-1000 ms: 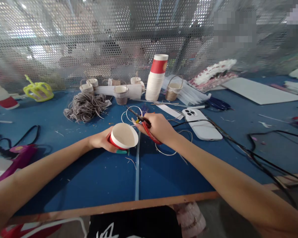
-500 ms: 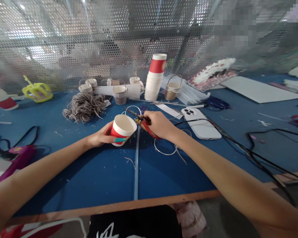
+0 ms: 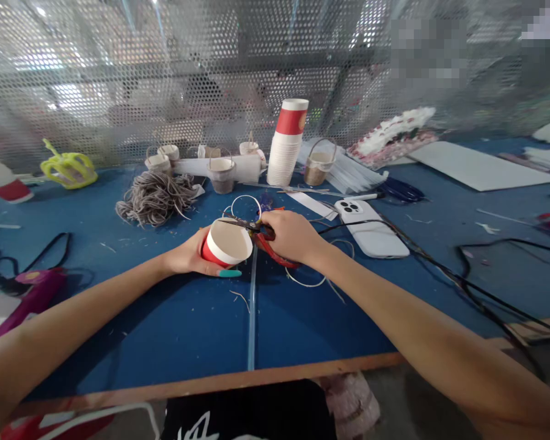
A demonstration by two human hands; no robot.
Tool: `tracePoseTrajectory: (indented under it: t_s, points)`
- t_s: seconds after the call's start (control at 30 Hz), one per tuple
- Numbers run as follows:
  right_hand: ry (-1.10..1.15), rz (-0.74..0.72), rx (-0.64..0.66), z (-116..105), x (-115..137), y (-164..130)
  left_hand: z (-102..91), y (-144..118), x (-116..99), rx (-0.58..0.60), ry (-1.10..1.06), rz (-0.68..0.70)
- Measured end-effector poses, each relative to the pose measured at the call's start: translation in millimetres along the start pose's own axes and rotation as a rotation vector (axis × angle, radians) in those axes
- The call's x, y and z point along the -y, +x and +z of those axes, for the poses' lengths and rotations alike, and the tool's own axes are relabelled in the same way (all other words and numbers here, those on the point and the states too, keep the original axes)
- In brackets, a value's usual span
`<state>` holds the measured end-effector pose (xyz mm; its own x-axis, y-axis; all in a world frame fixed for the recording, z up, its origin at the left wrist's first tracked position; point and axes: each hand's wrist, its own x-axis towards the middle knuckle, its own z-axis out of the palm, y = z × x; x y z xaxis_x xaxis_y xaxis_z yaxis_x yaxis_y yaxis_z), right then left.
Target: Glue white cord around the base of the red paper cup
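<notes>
- Near table (image 3: 174, 342) surface, 6 o'clock of the paper cup (image 3: 227, 244): open blue surface to the front edge; only scraps and a thin clear strip (image 3: 252, 311) lying flat
- 10 o'clock: tangle of grey cord (image 3: 156, 198) blocks low passage
- 12 o'clock: stack of cups (image 3: 286, 146) and small handled baskets (image 3: 222, 173) form a row before the perforated screen (image 3: 165, 79)
- 3 o'clock: white phone (image 3: 371, 229) and black cables (image 3: 462, 275) cross the surface
- 9 o'clock: pink glue gun (image 3: 32, 293) with black lead; a gap lies between it and the cup

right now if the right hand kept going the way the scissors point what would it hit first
Most likely the paper cup in the left hand: the right hand aims its scissors leftward at the rim, apparently touching it already.
</notes>
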<state>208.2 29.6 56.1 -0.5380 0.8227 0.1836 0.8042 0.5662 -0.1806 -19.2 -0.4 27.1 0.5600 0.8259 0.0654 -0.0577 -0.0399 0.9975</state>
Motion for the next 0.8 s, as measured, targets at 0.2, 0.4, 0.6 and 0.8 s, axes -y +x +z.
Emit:
tracePoseTrajectory:
  t_s: [0.2, 0.4, 0.6, 0.8]
  points:
    - [-0.050, -0.004, 0.020, -1.7, 3.7, -1.6, 2.5, -1.4, -2.4, 0.024, -0.023, -0.035]
    - [-0.078, -0.008, 0.053, 0.6, 4.4, -0.8, 3.8, -2.5, -2.7, 0.039, -0.070, -0.061]
    - [-0.074, -0.039, 0.057, 4.5, 1.4, 1.2, -0.7, -1.5, 0.1, 0.020, -0.073, -0.069]
    - [-0.077, -0.034, 0.063, 2.3, 5.9, 0.1, -3.5, -2.0, 1.0, 0.057, -0.068, -0.112]
